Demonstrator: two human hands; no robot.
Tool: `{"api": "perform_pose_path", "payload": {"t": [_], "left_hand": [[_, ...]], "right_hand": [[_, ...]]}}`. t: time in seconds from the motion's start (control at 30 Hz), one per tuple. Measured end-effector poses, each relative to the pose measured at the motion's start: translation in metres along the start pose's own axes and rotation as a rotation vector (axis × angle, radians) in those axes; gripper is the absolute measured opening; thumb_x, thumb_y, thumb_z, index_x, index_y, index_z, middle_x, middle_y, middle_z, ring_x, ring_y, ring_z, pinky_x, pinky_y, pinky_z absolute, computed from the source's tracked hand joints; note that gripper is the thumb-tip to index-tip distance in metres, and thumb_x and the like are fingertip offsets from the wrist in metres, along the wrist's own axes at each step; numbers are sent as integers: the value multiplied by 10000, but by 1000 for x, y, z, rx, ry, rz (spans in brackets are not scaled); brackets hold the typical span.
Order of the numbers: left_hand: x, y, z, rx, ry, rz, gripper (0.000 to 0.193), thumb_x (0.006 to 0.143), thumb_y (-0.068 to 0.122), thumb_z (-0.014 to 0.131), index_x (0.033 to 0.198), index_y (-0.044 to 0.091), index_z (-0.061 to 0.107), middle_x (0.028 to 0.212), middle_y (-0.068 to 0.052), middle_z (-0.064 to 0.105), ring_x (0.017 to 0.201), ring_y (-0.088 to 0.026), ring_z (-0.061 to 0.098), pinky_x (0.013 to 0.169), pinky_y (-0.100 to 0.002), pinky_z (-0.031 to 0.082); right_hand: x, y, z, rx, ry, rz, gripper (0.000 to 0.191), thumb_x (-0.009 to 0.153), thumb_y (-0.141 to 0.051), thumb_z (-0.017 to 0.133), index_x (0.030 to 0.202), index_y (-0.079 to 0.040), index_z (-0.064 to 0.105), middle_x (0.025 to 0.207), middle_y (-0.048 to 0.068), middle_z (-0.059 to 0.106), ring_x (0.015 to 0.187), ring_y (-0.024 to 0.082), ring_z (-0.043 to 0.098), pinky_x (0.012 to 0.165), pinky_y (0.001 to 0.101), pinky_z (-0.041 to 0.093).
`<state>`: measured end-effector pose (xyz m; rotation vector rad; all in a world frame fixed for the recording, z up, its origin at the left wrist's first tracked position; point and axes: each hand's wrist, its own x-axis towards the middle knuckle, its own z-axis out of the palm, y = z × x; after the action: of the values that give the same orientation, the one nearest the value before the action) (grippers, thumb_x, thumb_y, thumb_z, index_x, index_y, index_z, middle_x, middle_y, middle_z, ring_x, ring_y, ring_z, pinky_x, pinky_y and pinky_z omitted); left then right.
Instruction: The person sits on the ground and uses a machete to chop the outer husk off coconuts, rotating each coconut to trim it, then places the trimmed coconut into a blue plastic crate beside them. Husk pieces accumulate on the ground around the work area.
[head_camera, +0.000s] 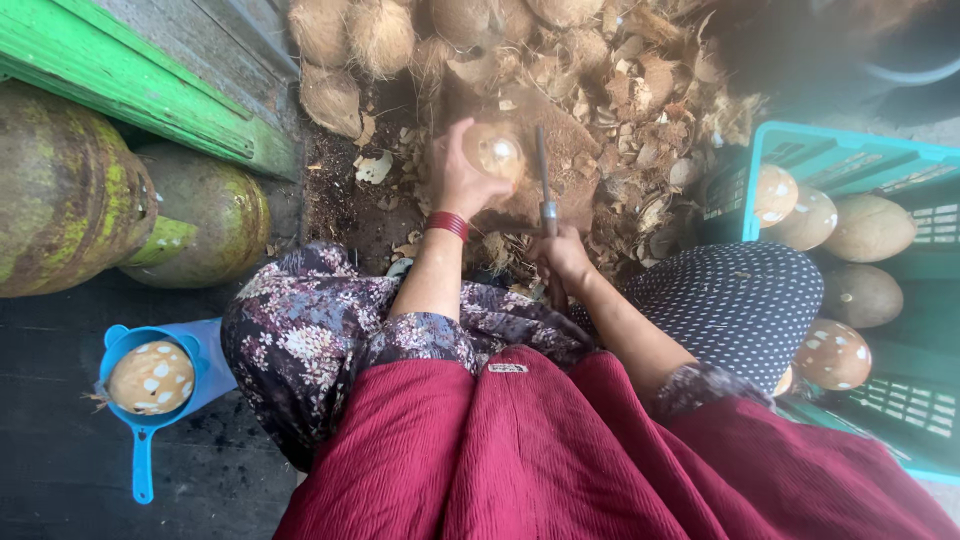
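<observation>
My left hand (462, 178) grips the peeled coconut (493, 152) at 12 o'clock, right hand (563, 252) clamps the knife (544, 180); I judge short strokes away from fingers safest.

Both hands reach forward, left (462, 178) and right (562, 252), fingers curled closed.

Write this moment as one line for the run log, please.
left hand: holds peeled coconut | right hand: grips knife | below: husk pile
</observation>
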<state>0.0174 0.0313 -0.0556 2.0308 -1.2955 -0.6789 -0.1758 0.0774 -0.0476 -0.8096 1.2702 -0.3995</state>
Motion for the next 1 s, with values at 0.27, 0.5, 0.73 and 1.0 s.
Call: {"api": "perform_pose_path", "payload": {"t": [0.27, 0.5, 0.73, 1.0], "left_hand": [[4, -7, 0, -59, -77, -3, 1100, 430, 219, 991, 1385, 295, 450, 1358, -111, 463, 1274, -311, 498, 1038, -536, 486], [4, -2, -14, 3, -95, 24, 1139, 413, 245, 1005, 1406, 287, 450, 1362, -115, 495, 1287, -317, 493, 1069, -538, 451], [-4, 21, -8, 73, -5, -59, 1277, 350, 323, 1063, 1437, 265, 395, 1469, -191, 367, 1308, -367, 439, 1045, -547, 440], [22, 21, -9, 268, -214, 55, 1268, 348, 190, 1037, 1435, 269, 390, 1511, -95, 374, 1334, -350, 444, 1059, -573, 455]], "right_hand": [[-17, -25, -18, -18, -95, -643, 226, 865, 90, 654, 718, -56, 564, 626, 43, 590, 460, 127, 526, 421, 263, 442], [11, 15, -13, 21, -61, 60, 85, 827, 17, 616, 878, -49, 600, 613, 24, 564, 400, 129, 463, 360, 290, 419], [-14, -16, -20, -198, 73, -28, 86, 834, -40, 664, 893, -12, 607, 619, 27, 523, 439, 138, 468, 392, 317, 393], [-20, -38, -5, -315, 60, -598, 99, 832, -2, 580, 833, -79, 518, 711, 35, 552, 590, 112, 547, 528, 259, 558]]}}
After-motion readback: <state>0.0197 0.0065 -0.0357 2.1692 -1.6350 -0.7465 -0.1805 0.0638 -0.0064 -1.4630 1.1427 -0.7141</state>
